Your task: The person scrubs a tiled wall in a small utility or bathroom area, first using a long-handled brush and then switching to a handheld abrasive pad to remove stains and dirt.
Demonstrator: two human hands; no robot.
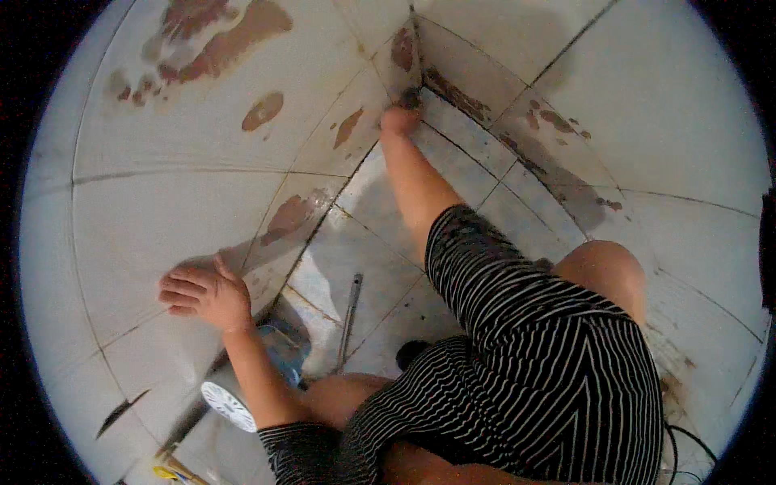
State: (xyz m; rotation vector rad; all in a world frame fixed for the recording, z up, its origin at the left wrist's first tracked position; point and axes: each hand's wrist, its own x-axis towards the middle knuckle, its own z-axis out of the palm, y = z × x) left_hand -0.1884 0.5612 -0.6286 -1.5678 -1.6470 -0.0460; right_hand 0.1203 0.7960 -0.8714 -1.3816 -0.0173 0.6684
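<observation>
My left hand [209, 296] rests flat on the pale tiled wall [163, 224] at the left. Its thumb stands away from the fingers, and nothing is held. My right arm reaches to the corner where two walls meet the tiled floor [394, 242]. There my right hand [400, 120] looks curled and blurred beside a dark spot [410, 98]. Whether it grips something I cannot tell. Brown bare patches, such as one patch [263, 111] on the left wall and a strip [454, 94] along the right wall's foot, mark the tiles.
A thin metal bar [350, 321] lies on the floor between my arms. Below my left forearm are a clear bluish plastic container [285, 345] and a white slotted disc [228, 406]. A yellow-ended tool [173, 473] sits at lower left, a black cable [694, 438] at lower right.
</observation>
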